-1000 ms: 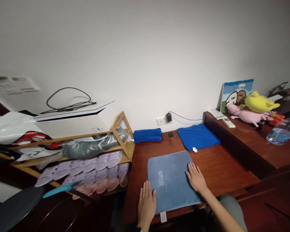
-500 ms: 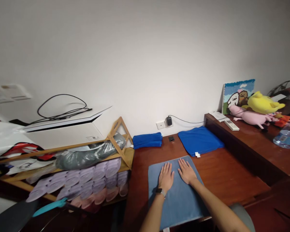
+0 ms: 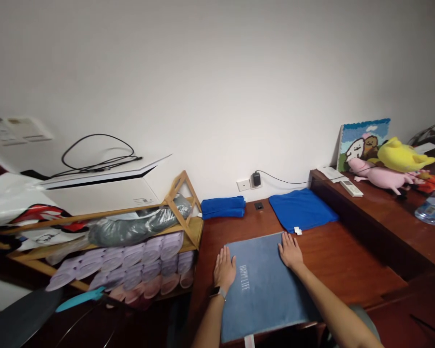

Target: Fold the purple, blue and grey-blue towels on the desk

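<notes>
A grey-blue cloth [image 3: 263,285] with the white words "HAPPY LIFE" lies flat on the brown wooden desk [image 3: 351,266]. My left hand [image 3: 224,271] rests palm down at the cloth's left edge, fingers stretched out, a watch on the wrist. At the far right corner of the cloth, my right hand [image 3: 290,251] lies flat with its fingers extended. Neither hand grips anything. A white tag [image 3: 249,341] sticks out from the cloth's near edge.
Behind the cloth are a folded blue towel [image 3: 223,207] and a flat blue cloth [image 3: 302,210]. A wooden rack [image 3: 188,229] with lilac slippers [image 3: 152,251] stands left. Soft toys [image 3: 379,176], a remote [image 3: 351,188] and a plastic bottle [image 3: 433,210] sit on the raised right surface.
My hands have moved apart from the middle of the grey-blue cloth, the left one to its left edge, the right one to its right edge. The white lettering now shows.
</notes>
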Demonstrator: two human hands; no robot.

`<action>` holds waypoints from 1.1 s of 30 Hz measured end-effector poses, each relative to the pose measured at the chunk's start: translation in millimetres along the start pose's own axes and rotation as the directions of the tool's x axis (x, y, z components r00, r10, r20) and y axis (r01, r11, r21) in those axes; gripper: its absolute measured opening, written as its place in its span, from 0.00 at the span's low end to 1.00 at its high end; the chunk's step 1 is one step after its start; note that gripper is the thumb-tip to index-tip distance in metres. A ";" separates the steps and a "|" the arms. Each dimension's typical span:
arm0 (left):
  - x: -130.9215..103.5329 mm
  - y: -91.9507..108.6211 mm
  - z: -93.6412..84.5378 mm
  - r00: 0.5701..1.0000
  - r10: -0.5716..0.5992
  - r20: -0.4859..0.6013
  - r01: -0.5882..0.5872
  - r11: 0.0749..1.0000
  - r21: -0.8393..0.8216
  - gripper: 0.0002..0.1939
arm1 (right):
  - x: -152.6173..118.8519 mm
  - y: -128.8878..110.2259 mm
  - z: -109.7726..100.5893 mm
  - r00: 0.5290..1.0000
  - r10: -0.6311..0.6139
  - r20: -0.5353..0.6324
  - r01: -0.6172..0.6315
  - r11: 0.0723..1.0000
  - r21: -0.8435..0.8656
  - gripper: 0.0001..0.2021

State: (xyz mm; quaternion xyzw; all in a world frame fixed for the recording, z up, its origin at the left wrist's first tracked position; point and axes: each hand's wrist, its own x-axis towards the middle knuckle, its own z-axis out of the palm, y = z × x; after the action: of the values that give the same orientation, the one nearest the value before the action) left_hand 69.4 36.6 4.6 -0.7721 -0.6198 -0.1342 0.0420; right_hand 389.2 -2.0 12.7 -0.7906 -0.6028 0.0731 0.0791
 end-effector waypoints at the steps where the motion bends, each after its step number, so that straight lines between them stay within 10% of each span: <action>1: 2.8 3.7 -1.9 1.000 -0.001 -0.010 0.001 1.000 0.001 0.30 | 0.8 1.3 -0.8 1.000 -0.009 -0.022 0.009 1.000 -0.002 0.34; 11: 2.6 111.6 20.8 0.967 0.256 -0.015 -0.256 0.965 -0.062 0.28 | -9.0 -27.2 11.2 0.968 -0.249 -0.007 0.249 0.966 0.074 0.35; 24: -6.5 -5.5 12.3 0.997 -0.052 -0.048 0.052 0.999 0.003 0.29 | -5.5 -0.3 10.9 0.984 -0.179 0.011 0.178 0.982 0.061 0.35; 29: -9.8 -6.4 -0.7 0.999 -0.023 -0.049 0.023 1.000 -0.009 0.30 | -3.5 25.5 -3.1 0.997 -0.077 -0.028 0.078 0.997 0.020 0.34; 33: -0.1 25.4 -6.9 0.995 0.083 -0.052 -0.085 0.996 -0.026 0.29 | -14.2 -6.4 -14.4 0.970 -0.227 -0.088 0.234 0.970 0.071 0.34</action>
State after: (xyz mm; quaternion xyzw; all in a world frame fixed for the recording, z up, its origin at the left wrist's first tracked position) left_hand 92.9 29.1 13.7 -0.7943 -0.5834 -0.1609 0.0526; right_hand 382.4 -14.6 28.4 -0.7137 -0.6834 0.0563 0.1429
